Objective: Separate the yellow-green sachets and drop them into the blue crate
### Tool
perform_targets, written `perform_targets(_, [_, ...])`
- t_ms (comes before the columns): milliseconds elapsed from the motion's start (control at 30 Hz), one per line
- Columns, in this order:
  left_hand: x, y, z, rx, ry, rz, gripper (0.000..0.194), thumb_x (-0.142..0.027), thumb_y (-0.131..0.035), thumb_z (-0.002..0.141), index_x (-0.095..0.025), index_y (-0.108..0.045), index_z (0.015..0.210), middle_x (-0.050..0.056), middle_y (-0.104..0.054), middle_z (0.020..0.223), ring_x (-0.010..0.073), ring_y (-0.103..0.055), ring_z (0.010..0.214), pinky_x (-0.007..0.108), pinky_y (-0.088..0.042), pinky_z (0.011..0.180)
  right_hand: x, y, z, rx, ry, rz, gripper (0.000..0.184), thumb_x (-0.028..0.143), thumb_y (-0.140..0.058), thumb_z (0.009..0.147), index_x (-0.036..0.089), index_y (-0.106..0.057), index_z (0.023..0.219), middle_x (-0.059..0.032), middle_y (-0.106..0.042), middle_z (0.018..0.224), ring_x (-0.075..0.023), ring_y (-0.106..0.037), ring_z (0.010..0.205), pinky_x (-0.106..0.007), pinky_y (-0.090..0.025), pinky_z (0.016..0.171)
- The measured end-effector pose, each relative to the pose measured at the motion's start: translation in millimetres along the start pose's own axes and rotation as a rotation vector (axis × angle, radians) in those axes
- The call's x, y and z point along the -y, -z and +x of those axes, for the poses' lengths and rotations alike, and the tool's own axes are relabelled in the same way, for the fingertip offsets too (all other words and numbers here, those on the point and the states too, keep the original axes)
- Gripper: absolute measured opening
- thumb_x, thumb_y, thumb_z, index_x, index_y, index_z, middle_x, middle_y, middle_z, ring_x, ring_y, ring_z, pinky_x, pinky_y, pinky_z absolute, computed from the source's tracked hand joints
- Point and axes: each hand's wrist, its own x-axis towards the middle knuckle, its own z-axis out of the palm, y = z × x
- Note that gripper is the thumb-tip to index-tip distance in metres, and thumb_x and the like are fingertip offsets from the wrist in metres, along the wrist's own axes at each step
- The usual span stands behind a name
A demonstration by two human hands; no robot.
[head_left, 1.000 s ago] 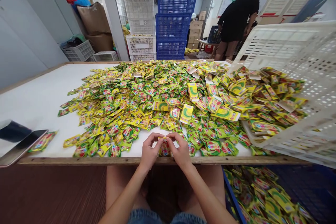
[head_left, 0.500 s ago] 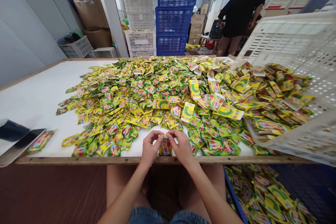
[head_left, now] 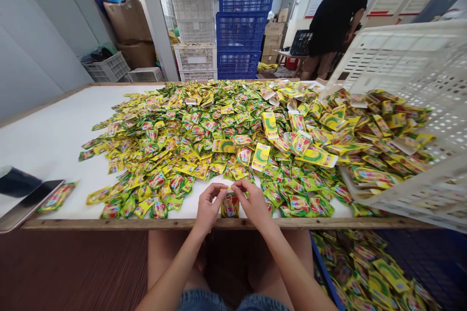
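Observation:
My left hand [head_left: 207, 206] and my right hand [head_left: 253, 202] meet at the table's near edge, both pinching the top of one small yellow-green sachet [head_left: 230, 205] that hangs upright between them. Just beyond my fingers spreads a large heap of the same sachets [head_left: 204, 141], covering most of the white table top [head_left: 54, 136]. At the right a white plastic crate [head_left: 412, 82] lies tipped on its side, with more sachets spilling out of its mouth onto the heap.
A phone [head_left: 27, 204] and a lone sachet lie at the table's left front corner. A blue crate [head_left: 368, 272] with sachets stands on the floor at lower right. Stacked blue and white crates stand behind the table. A person in black [head_left: 333, 19] works at the far right.
Both hands stay pinched on the same sachet at the table edge, shifting only slightly. The view has tilted a little.

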Motion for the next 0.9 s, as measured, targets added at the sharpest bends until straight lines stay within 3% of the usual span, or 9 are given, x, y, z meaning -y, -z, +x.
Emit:
perform_targets(233, [-4, 4.6, -5, 0.015, -0.074, 0.121, 0.016, -0.029, -0.056, 0.081, -0.015, -0.065, 0.082, 0.006, -0.062, 0.087, 0.0179, -0.056, 0.087, 0.028, -0.044, 0.079, -7, -7, -23, -0.014, 0.048, 0.149, 0.017, 0.029, -0.048, 0.087, 0.019, -0.059, 0.096, -0.0054, -0.061, 0.092, -0.0165, -0.057, 0.084, -0.028, -0.046, 0.074])
perform_targets(433, [-9, 6.3, -11, 0.060, -0.065, 0.224, 0.024, -0.029, -0.056, 0.080, -0.019, -0.062, 0.102, 0.006, -0.060, 0.096, 0.0155, -0.055, 0.081, 0.027, -0.045, 0.074, -8, -11, -30, 0.007, 0.023, 0.085, 0.025, 0.025, -0.043, 0.088, 0.020, -0.053, 0.111, -0.0080, -0.057, 0.108, -0.0186, -0.056, 0.093, -0.032, -0.045, 0.081])
perform_targets(567, [-8, 5.5, -15, 0.060, -0.072, 0.228, 0.026, -0.028, -0.055, 0.081, -0.020, -0.060, 0.106, 0.006, -0.059, 0.100, 0.0149, -0.056, 0.083, 0.027, -0.045, 0.076, -6, -12, -32, -0.021, 0.020, 0.135, 0.024, 0.023, -0.043, 0.088, 0.020, -0.053, 0.110, -0.0074, -0.057, 0.107, -0.0183, -0.055, 0.095, -0.032, -0.045, 0.082])
perform_targets(667, [-5, 7.6, -16, 0.045, -0.058, 0.193, 0.034, -0.028, -0.055, 0.082, -0.020, -0.054, 0.115, 0.006, -0.060, 0.101, 0.0150, -0.057, 0.086, 0.028, -0.045, 0.079, -3, 0, -42, -0.198, -0.017, 0.183, 0.022, 0.025, -0.044, 0.088, 0.021, -0.054, 0.107, -0.0068, -0.057, 0.105, -0.0179, -0.055, 0.094, -0.032, -0.045, 0.083])
perform_targets(733, [-3, 10.0, -16, 0.029, -0.042, 0.172, 0.034, -0.028, -0.055, 0.082, -0.019, -0.054, 0.115, 0.006, -0.060, 0.097, 0.0151, -0.057, 0.085, 0.029, -0.045, 0.080, -2, 20, -55, -0.373, -0.067, 0.155, 0.023, 0.027, -0.045, 0.087, 0.020, -0.055, 0.106, -0.0080, -0.057, 0.104, -0.0191, -0.055, 0.094, -0.033, -0.045, 0.082])
perform_targets(900, [0, 13.5, -15, 0.022, 0.028, 0.117, 0.026, -0.031, -0.054, 0.082, -0.016, -0.059, 0.103, 0.007, -0.063, 0.091, 0.0155, -0.060, 0.079, 0.030, -0.046, 0.078, -7, 104, -99, -0.850, -0.172, -0.056, 0.032, 0.033, -0.052, 0.082, 0.015, -0.056, 0.108, -0.0109, -0.057, 0.101, -0.0200, -0.055, 0.084, -0.035, -0.045, 0.075])
